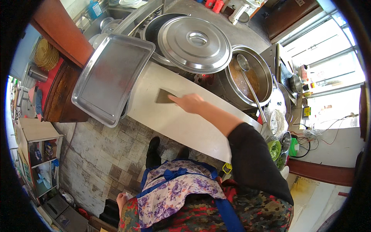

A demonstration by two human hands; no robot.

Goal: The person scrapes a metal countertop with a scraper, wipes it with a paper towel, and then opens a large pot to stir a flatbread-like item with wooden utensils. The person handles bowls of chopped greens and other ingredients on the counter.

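Out over a pale, smooth countertop (200, 132), my right hand (189, 103) grips a flat, broad-bladed scraper (165, 96), somewhat blurred. The blade lies at or just above the counter surface; whether it touches is not plain. My left hand (122, 199) hangs low beside my body, at the left edge of the floral apron (176, 188). Something whitish shows by its fingers, too small to make out. A rectangular metal tray (113, 69) covers the counter's left end.
Beyond the counter, a large pot (150, 32) is partly covered by a steel lid (197, 43). Beside it, a pot (262, 61) of brownish liquid holds a long-handled ladle (250, 84). Bowls with chopped greens (274, 150) stand at right. A wooden cabinet (65, 95) stands left.
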